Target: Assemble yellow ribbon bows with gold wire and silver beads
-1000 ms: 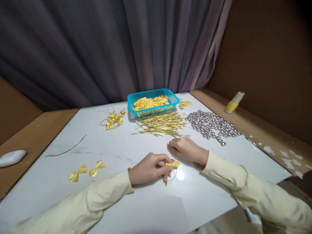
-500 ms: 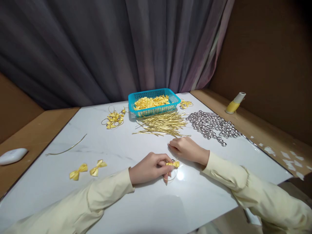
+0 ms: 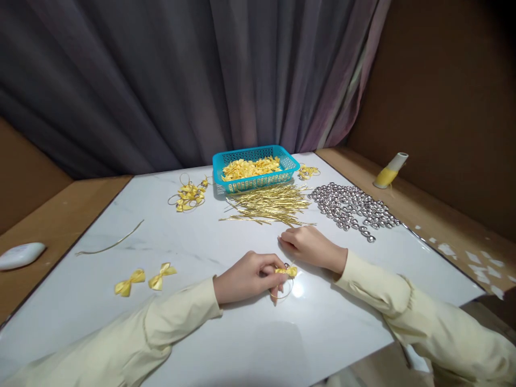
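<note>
Between the thumb and fingers of my left hand [image 3: 256,275] is pinched a yellow ribbon bow [image 3: 291,271]. A small silver bead shows at the bow's top edge, and a thin gold cord loop [image 3: 288,294] hangs below it. My right hand [image 3: 309,246] rests on the table just beyond, apart from the bow, its fingers curled inward; what they hold, if anything, is hidden. Closest to its far side lies a pile of cut gold cords [image 3: 270,205]. Two loose yellow bows, the left one [image 3: 129,283] and the right one [image 3: 162,276], lie beside my left sleeve.
A blue basket [image 3: 258,186] of yellow bows stands at the back. Looped bows form a left cluster [image 3: 189,196] and a right cluster [image 3: 308,171]. Silver beads [image 3: 350,204] spread at right, near a yellow-wound spool [image 3: 390,171]. One cord [image 3: 110,247] lies at left.
</note>
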A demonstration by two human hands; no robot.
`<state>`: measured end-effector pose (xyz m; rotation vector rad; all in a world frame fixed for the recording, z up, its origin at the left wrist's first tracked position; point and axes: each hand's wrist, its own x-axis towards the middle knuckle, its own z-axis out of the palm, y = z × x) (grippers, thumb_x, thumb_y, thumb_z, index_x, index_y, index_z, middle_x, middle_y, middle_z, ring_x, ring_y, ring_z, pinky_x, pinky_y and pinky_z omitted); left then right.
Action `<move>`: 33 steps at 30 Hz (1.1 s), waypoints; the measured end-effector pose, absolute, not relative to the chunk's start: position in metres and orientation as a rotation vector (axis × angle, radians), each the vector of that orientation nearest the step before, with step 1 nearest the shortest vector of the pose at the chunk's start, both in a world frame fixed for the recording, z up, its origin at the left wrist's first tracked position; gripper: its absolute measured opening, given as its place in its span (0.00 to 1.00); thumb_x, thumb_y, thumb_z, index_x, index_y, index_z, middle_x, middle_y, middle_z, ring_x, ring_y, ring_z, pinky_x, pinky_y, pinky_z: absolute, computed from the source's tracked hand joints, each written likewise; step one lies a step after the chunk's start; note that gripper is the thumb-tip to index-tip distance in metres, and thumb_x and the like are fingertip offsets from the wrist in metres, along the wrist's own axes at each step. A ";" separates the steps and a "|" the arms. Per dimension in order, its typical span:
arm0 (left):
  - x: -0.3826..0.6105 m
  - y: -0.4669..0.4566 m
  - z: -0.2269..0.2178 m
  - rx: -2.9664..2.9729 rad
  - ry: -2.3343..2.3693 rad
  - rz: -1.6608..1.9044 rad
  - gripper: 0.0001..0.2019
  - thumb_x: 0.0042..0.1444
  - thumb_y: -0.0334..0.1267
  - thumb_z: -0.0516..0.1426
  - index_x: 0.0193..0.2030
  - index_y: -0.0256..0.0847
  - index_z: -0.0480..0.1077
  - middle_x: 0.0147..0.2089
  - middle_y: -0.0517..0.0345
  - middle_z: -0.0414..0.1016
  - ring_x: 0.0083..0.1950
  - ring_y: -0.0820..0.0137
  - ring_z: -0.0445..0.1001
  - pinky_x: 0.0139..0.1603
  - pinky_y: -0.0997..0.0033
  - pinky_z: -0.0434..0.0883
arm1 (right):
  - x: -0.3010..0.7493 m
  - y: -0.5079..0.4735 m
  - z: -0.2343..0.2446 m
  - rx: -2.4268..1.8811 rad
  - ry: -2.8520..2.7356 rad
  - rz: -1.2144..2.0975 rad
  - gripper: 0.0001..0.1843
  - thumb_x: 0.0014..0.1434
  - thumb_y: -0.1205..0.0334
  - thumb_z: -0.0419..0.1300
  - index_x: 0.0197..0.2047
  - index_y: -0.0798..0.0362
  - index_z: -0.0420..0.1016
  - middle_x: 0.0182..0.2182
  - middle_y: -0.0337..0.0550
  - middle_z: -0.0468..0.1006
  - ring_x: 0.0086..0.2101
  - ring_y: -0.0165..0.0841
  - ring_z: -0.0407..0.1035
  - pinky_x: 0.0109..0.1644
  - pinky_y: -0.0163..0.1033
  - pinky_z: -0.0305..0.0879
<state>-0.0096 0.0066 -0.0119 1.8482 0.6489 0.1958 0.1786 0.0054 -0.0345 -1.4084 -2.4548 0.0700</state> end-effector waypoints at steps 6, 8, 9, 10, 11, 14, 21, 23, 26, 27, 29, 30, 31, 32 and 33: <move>-0.009 0.007 -0.012 1.863 0.649 0.198 0.10 0.56 0.40 0.52 0.37 0.35 0.68 0.22 0.59 0.75 0.25 0.74 0.74 0.32 0.77 0.68 | 0.179 0.005 -0.034 -1.416 -2.456 0.070 0.15 0.59 0.64 0.47 0.23 0.56 0.65 0.20 0.37 0.65 0.20 0.24 0.50 0.26 0.35 0.39; -0.009 0.007 -0.012 1.863 0.647 0.197 0.10 0.56 0.40 0.52 0.37 0.35 0.68 0.22 0.59 0.75 0.25 0.74 0.74 0.32 0.77 0.68 | 0.179 0.005 -0.035 -1.418 -2.455 0.073 0.15 0.60 0.64 0.46 0.23 0.56 0.65 0.20 0.37 0.65 0.20 0.24 0.50 0.26 0.35 0.39; -0.009 0.008 -0.013 1.861 0.646 0.196 0.10 0.56 0.40 0.52 0.37 0.35 0.67 0.22 0.59 0.75 0.25 0.74 0.74 0.32 0.77 0.68 | 0.178 0.005 -0.035 -1.419 -2.454 0.075 0.15 0.60 0.64 0.46 0.23 0.56 0.66 0.20 0.38 0.65 0.20 0.24 0.50 0.26 0.35 0.39; -0.009 0.008 -0.013 1.858 0.645 0.195 0.10 0.56 0.40 0.52 0.37 0.35 0.67 0.22 0.59 0.75 0.25 0.74 0.74 0.32 0.77 0.68 | 0.178 0.005 -0.035 -1.420 -2.453 0.078 0.16 0.60 0.64 0.46 0.23 0.56 0.66 0.20 0.38 0.65 0.20 0.24 0.50 0.26 0.35 0.39; -0.009 0.007 -0.013 1.856 0.643 0.194 0.10 0.56 0.40 0.52 0.37 0.35 0.67 0.22 0.59 0.75 0.25 0.74 0.74 0.32 0.77 0.68 | 0.178 0.005 -0.035 -1.422 -2.452 0.082 0.16 0.60 0.64 0.46 0.23 0.56 0.66 0.20 0.38 0.65 0.20 0.24 0.50 0.26 0.35 0.39; -0.009 0.007 -0.013 1.859 0.642 0.191 0.10 0.56 0.40 0.52 0.37 0.35 0.67 0.22 0.59 0.75 0.25 0.74 0.74 0.32 0.77 0.68 | 0.178 0.005 -0.034 -1.425 -2.450 0.095 0.16 0.60 0.64 0.46 0.23 0.57 0.66 0.20 0.38 0.65 0.20 0.24 0.50 0.26 0.35 0.40; -0.010 0.007 -0.013 1.843 0.647 0.198 0.10 0.55 0.41 0.53 0.37 0.35 0.67 0.22 0.59 0.75 0.26 0.73 0.74 0.34 0.75 0.69 | 0.178 0.004 -0.032 -1.419 -2.440 0.135 0.16 0.60 0.64 0.45 0.23 0.56 0.65 0.20 0.39 0.65 0.21 0.25 0.50 0.26 0.36 0.40; -0.009 0.007 -0.013 1.830 0.641 0.200 0.10 0.55 0.41 0.53 0.37 0.35 0.67 0.22 0.59 0.75 0.26 0.73 0.74 0.34 0.75 0.69 | 0.177 0.005 -0.032 -1.423 -2.429 0.148 0.16 0.60 0.64 0.46 0.23 0.56 0.65 0.20 0.39 0.64 0.21 0.25 0.50 0.26 0.35 0.40; -0.010 0.008 -0.012 1.784 0.643 0.196 0.10 0.55 0.41 0.53 0.37 0.35 0.67 0.22 0.59 0.75 0.26 0.73 0.74 0.34 0.73 0.69 | 0.178 0.004 -0.028 -1.428 -2.397 0.193 0.18 0.61 0.62 0.45 0.22 0.56 0.64 0.19 0.37 0.63 0.20 0.24 0.50 0.26 0.34 0.42; -0.010 0.008 -0.012 1.753 0.645 0.190 0.10 0.55 0.41 0.53 0.37 0.35 0.67 0.22 0.59 0.74 0.26 0.72 0.74 0.34 0.72 0.70 | 0.179 0.004 -0.025 -1.414 -2.374 0.261 0.19 0.61 0.60 0.45 0.22 0.56 0.64 0.18 0.36 0.62 0.20 0.24 0.50 0.25 0.33 0.43; -0.010 0.010 -0.011 1.684 0.647 0.182 0.11 0.54 0.42 0.54 0.36 0.35 0.68 0.23 0.58 0.74 0.26 0.71 0.74 0.34 0.71 0.70 | 0.181 0.001 -0.016 -1.342 -2.302 0.486 0.20 0.62 0.56 0.45 0.22 0.56 0.64 0.17 0.35 0.61 0.20 0.23 0.51 0.25 0.31 0.46; -0.011 0.011 -0.011 1.659 0.647 0.184 0.11 0.53 0.42 0.54 0.36 0.35 0.68 0.24 0.58 0.74 0.27 0.71 0.74 0.34 0.70 0.70 | 0.182 -0.001 -0.011 -1.298 -2.267 0.597 0.20 0.61 0.54 0.45 0.23 0.56 0.65 0.18 0.35 0.63 0.20 0.23 0.52 0.25 0.30 0.48; -0.012 0.012 -0.010 1.647 0.648 0.191 0.12 0.53 0.43 0.54 0.36 0.35 0.68 0.24 0.57 0.74 0.27 0.71 0.74 0.34 0.70 0.71 | 0.183 -0.003 -0.006 -1.254 -2.243 0.679 0.20 0.60 0.52 0.47 0.25 0.56 0.66 0.19 0.36 0.65 0.21 0.23 0.54 0.25 0.29 0.49; -0.013 0.013 -0.010 1.646 0.654 0.202 0.12 0.53 0.43 0.55 0.36 0.34 0.68 0.25 0.57 0.75 0.27 0.71 0.74 0.34 0.70 0.71 | 0.184 -0.006 -0.003 -1.225 -2.252 0.735 0.18 0.59 0.51 0.49 0.27 0.56 0.68 0.20 0.36 0.66 0.21 0.23 0.55 0.25 0.29 0.49; -0.014 0.015 -0.010 1.650 0.661 0.213 0.13 0.52 0.44 0.55 0.36 0.34 0.68 0.25 0.56 0.75 0.28 0.71 0.74 0.34 0.70 0.70 | 0.184 -0.008 0.000 -1.211 -2.277 0.755 0.18 0.56 0.49 0.52 0.28 0.56 0.69 0.20 0.36 0.67 0.21 0.23 0.56 0.24 0.29 0.50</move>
